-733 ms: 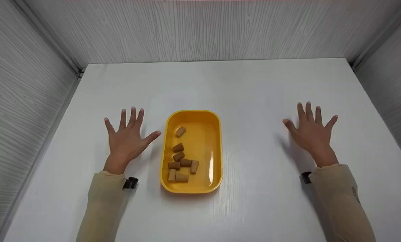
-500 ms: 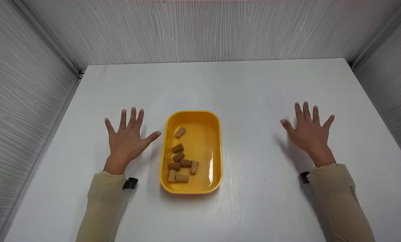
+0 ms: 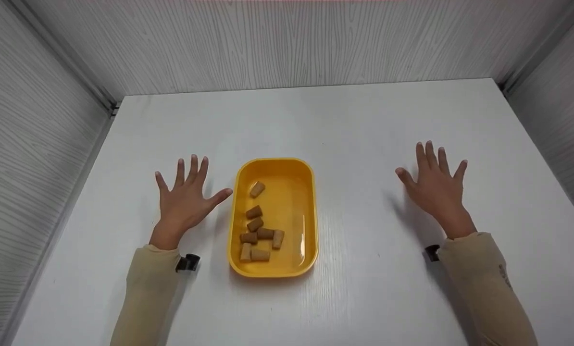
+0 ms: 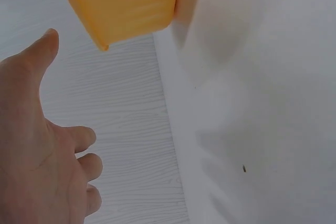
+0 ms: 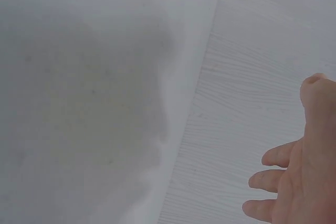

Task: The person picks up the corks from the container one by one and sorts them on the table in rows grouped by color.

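- Eight corks (image 3: 265,233) lie in the tray (image 3: 287,202), mid-frame.
- Left hand (image 3: 183,206), left of centre: fingers apart, near the tray.
- Right hand (image 3: 436,190), right side: fingers apart.

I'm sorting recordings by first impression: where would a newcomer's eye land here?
Probably on the bright yellow tray, left of centre on the white table, its small brown pegs mostly toward its left side. Next, perhaps, the outspread left hand beside the tray and the right hand, also outspread, farther off to the right.
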A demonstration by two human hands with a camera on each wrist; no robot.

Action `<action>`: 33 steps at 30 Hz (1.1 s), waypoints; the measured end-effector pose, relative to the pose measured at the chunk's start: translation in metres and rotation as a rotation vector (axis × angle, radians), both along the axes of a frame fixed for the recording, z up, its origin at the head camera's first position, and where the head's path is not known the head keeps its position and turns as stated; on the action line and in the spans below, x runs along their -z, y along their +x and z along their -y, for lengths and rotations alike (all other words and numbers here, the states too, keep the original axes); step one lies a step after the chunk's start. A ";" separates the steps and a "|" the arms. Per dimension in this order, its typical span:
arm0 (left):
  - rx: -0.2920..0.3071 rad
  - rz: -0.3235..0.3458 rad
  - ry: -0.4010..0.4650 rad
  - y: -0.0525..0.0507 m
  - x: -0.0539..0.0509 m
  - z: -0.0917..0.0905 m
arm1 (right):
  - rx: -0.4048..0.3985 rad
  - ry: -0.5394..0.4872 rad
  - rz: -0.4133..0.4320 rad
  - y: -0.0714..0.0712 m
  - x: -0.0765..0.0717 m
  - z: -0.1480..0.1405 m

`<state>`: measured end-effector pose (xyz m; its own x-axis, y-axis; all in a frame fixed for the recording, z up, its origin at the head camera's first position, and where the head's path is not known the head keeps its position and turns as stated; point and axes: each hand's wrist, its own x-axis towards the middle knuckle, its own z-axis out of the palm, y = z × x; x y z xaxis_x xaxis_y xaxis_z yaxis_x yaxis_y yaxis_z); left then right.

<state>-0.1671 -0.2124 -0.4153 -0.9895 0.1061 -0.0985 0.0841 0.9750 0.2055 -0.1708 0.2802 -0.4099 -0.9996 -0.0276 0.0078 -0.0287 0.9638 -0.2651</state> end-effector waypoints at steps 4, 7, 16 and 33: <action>0.021 0.055 0.080 0.000 -0.003 -0.004 | -0.028 0.012 -0.031 0.000 -0.002 0.011; 0.037 0.074 0.143 0.000 -0.004 -0.006 | -0.055 0.021 -0.051 0.000 -0.002 0.019; 0.048 0.171 0.375 -0.002 -0.003 -0.011 | -0.123 -0.003 -0.092 0.000 -0.004 0.051; 0.059 0.310 0.660 -0.001 0.013 -0.023 | -0.355 -0.013 -0.161 0.012 -0.012 0.115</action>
